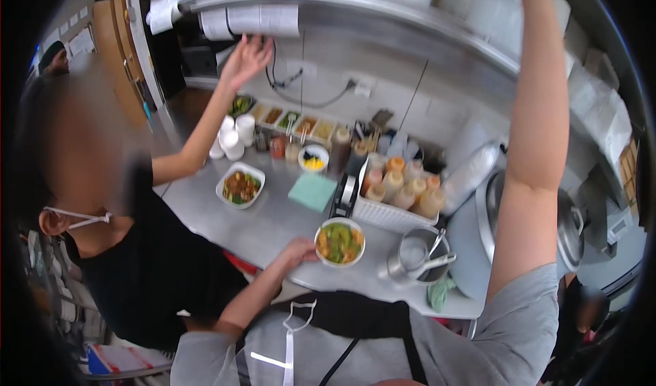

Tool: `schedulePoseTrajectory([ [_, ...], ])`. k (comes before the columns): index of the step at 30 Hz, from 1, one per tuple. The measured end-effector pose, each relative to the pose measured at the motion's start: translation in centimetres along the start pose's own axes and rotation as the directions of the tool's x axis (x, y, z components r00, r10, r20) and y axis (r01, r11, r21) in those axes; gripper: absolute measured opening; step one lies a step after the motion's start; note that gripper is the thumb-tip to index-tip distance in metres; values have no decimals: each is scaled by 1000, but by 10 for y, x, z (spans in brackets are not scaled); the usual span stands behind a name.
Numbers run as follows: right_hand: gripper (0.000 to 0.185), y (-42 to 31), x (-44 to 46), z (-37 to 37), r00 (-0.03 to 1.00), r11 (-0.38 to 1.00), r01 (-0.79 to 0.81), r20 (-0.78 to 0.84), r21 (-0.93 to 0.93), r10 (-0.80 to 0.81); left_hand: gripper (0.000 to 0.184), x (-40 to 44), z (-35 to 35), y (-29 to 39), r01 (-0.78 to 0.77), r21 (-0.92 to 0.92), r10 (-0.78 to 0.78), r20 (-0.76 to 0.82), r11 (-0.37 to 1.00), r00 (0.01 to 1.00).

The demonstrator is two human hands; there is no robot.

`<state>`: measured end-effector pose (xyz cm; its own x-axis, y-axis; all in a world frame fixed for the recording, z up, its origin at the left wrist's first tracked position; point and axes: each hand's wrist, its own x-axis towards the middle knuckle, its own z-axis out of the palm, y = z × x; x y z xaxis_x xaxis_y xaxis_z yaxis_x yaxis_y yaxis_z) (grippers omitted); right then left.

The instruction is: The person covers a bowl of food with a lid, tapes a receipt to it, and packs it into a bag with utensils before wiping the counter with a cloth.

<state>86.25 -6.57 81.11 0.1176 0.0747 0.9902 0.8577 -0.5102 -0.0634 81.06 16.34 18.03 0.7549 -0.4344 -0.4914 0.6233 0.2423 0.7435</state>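
A white round bowl [340, 261] filled with green slices and orange-brown pieces stands on the steel counter [205, 211]. My left hand [298, 252] grips the bowl at its left side, fingers closed against the wall. My right arm is raised high on the right, reaching past the shelf edge; its hand lies beyond the top of the view. Left of the bowl are a folded green cloth [312, 192] and a black tape dispenser [345, 196]. Farther left sits a white square bowl [240, 185] of browned food and greens.
A co-worker in black stands at left, one hand [249, 60] raised to paper slips [250, 21] under the shelf [383, 17]. A white basket [386, 216] of sauce bottles, a metal pot [396, 266] with utensils and a large cooker [465, 246] stand at right. Topping trays [290, 121] line the wall.
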Motion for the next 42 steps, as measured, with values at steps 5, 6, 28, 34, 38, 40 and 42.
schedulePoseTrajectory([
  [5,28,27,-144,-44,966,902,-252,42,350,254,12,3,7,32,44,285,-50,14,957,999],
  [6,31,16,-187,-36,886,834,-433,-10,342,464,13,8,3,35,56,305,-72,40,951,997],
  [28,17,41,-594,74,-337,-337,-936,549,-105,765,13,11,-5,58,64,519,-103,46,852,994],
  [34,21,27,-580,57,-208,-101,-976,672,-195,710,20,-4,5,52,11,391,10,-53,920,999],
  [38,21,-4,-591,47,105,309,-907,558,-285,823,35,-25,42,28,-114,164,157,-279,980,947],
  [40,21,-18,-592,52,191,411,-815,480,-408,856,41,-20,60,13,-191,187,247,-348,964,904],
  [42,20,-37,-594,58,294,380,-843,267,-381,918,45,-12,70,-11,-298,594,623,-469,747,627],
])
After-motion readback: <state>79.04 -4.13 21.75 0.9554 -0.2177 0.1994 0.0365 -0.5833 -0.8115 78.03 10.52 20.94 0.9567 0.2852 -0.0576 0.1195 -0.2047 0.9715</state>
